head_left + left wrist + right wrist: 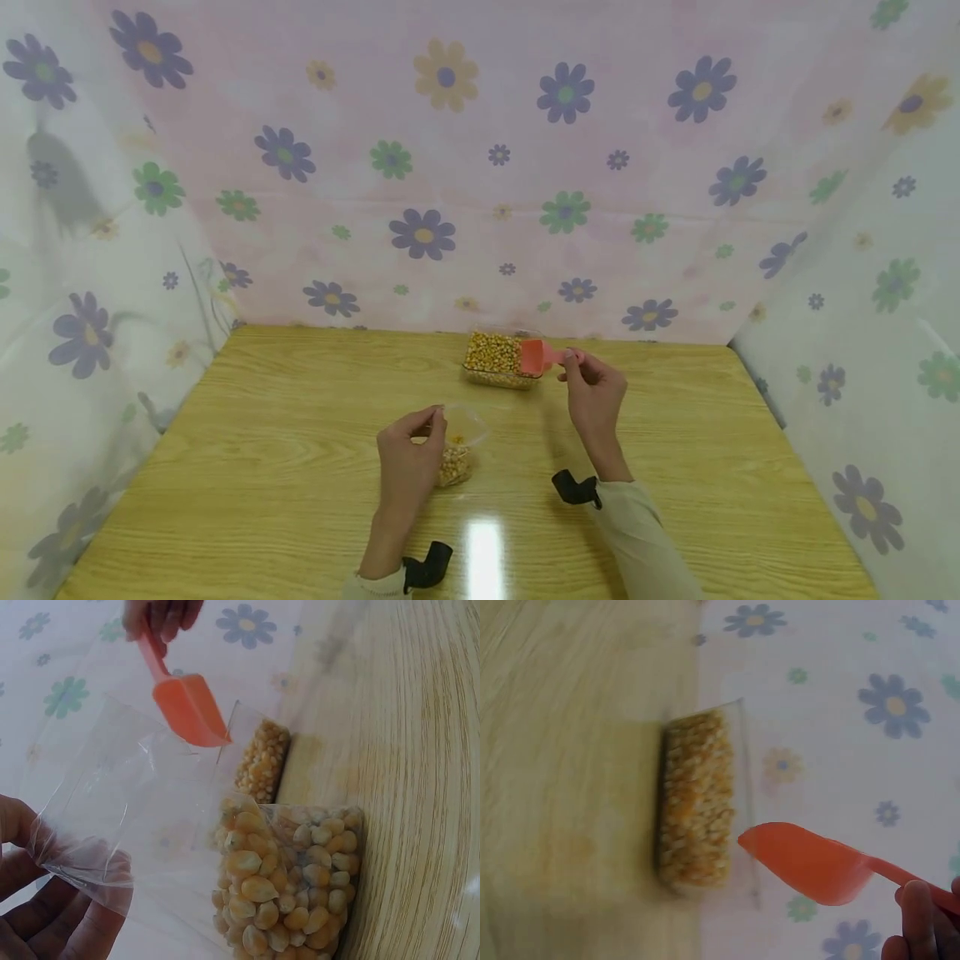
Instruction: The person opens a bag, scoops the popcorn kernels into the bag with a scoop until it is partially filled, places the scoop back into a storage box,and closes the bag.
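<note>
My left hand [405, 458] pinches the upper edge of a clear plastic bag [172, 817], whose mouth gapes at the top. Corn kernels [296, 892] fill the bag's lower part, which stands on the table. In my right hand [600, 400] is the handle of a coral-red scoop [532, 357], gripped between thumb and fingers. Its bowl hangs over the right end of a clear rectangular container [501, 382], and no kernels show in it. More corn kernels [697, 802] lie inside that container, below the rim.
The wood-grain table [285, 433] carries the bag nearer me and the container near its back edge. Flower-printed cloth [480, 192] hangs behind the table and along both sides. Each wrist wears a black camera mount [427, 567].
</note>
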The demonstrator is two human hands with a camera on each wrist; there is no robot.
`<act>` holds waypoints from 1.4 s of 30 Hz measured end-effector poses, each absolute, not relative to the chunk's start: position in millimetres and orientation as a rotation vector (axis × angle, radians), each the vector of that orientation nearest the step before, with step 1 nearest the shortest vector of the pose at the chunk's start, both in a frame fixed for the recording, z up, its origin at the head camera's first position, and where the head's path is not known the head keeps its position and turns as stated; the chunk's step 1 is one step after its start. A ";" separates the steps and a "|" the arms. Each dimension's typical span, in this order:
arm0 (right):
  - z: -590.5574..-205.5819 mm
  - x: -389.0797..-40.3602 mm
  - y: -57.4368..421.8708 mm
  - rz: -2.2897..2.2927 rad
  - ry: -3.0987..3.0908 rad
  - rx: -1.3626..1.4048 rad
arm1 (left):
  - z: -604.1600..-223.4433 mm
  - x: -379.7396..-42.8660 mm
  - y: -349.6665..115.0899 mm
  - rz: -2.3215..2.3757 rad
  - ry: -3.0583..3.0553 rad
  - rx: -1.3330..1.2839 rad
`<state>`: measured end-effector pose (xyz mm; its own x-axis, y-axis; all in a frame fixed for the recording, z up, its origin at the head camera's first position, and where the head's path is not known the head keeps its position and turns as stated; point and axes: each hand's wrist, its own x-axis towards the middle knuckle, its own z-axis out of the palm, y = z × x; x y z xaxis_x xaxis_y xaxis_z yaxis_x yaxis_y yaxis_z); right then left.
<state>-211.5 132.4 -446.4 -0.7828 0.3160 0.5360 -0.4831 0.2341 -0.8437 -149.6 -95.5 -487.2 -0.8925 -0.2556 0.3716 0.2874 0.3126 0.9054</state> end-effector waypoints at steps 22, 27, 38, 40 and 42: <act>-506.9 -257.9 145.2 2.111 -1.962 -0.384 | -485.0 -145.9 -97.0 -1.605 -2.143 -0.041; -508.2 -259.4 149.4 2.228 -1.966 -0.483 | -485.0 -144.7 -96.3 -1.624 -2.143 -0.038; -506.3 -263.3 150.7 2.406 -1.851 -0.627 | -487.5 -149.7 -96.4 -1.581 -2.139 -0.060; -506.5 -263.3 150.6 2.440 -1.813 -0.655 | -487.7 -150.2 -96.4 -1.572 -2.143 -0.061; -507.0 -263.4 151.0 2.472 -1.777 -0.671 | -487.5 -150.8 -96.6 -1.567 -2.146 -0.064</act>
